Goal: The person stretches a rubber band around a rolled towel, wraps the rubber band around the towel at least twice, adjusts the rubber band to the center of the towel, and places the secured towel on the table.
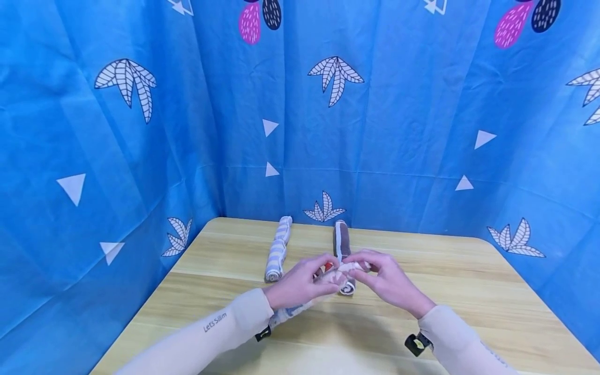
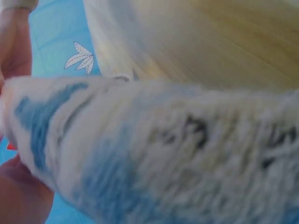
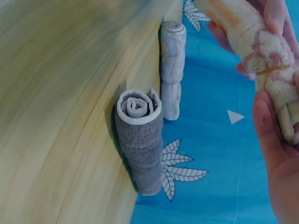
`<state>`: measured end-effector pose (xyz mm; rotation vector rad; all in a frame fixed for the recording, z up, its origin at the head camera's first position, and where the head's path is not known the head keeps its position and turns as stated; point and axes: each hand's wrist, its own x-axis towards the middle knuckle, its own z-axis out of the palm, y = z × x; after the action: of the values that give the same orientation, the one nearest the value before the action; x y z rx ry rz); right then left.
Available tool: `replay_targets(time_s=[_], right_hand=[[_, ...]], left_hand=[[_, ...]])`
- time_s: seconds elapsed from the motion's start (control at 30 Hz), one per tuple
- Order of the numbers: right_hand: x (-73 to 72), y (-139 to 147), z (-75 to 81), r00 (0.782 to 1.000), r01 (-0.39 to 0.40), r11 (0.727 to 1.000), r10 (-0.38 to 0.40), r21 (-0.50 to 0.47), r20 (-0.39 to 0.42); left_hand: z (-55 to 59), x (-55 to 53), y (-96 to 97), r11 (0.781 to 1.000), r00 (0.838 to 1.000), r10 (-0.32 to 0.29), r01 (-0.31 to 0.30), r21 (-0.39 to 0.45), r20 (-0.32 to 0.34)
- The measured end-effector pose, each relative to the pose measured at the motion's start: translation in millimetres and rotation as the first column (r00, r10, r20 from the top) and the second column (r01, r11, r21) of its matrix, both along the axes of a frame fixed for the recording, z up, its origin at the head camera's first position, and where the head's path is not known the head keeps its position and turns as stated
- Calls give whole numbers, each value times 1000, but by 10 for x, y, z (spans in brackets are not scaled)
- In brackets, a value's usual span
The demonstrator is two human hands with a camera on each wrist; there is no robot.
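1 blue-and-white striped roll (image 1: 278, 249) lies on the bench (image 1: 445, 291), its tip near the far edge. The left hand (image 1: 301, 283) grips 1 patterned towel roll (image 2: 163, 149), raised over the bench; behind, 1 brown roll (image 1: 344, 239) lies towards the far edge. The right hand (image 1: 392, 279) pinches the patterned towel roll near its right end.

Dark lettering (image 1: 214, 322) runs along the forearm of the pale left sleeve (image 1: 194, 346): the first word reads "Lets", and the second, joined close to it, looks like "Slim", though its small middle letters blur. The right sleeve (image 1: 461, 341) bears a line of print too faint to read. Dark marks on the rolled towel (image 2: 117, 163), seen from the left wrist, are too blurred to make out.
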<state>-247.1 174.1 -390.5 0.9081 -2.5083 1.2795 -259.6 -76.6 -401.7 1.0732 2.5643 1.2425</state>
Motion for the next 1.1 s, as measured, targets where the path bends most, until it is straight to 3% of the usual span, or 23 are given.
replay_targets(time_s=[0.17, 0.43, 0.5, 0.63, 0.73, 0.83, 0.93, 1.1], right_hand=[[26, -26, -3, 995, 83, 997, -83, -3, 57], [3, -72, -10, 976, 149, 989, -145, -14, 162], [-22, -61, -10, 969, 154, 987, -142, -46, 204], [-67, -11, -23, 939, 188, 972, -134, -145, 318], [-72, 16, -27, 908, 233, 953, -141, -195, 395], [-68, 10, -17, 893, 247, 947, -142, -203, 427], [-72, 3, -8, 911, 200, 962, -112, -187, 396], [-92, 52, -39, 958, 106, 988, -70, -116, 278]], left_hand=[[-29, 36, 45, 998, 991, 53, -56, -16, -122], [-55, 64, 72, 997, 985, 43, -54, -60, -164], [-64, 80, 67, 996, 972, 29, -47, -73, -231], [-111, 86, 31, 992, 917, -2, -48, -114, -399], [-158, 62, 20, 987, 898, 18, -86, -135, -439], [-176, 38, 44, 978, 902, 53, -135, -161, -429], [-175, 16, 85, 974, 922, 92, -163, -160, -376], [-134, -25, 91, 988, 980, 136, -145, -52, -143]])
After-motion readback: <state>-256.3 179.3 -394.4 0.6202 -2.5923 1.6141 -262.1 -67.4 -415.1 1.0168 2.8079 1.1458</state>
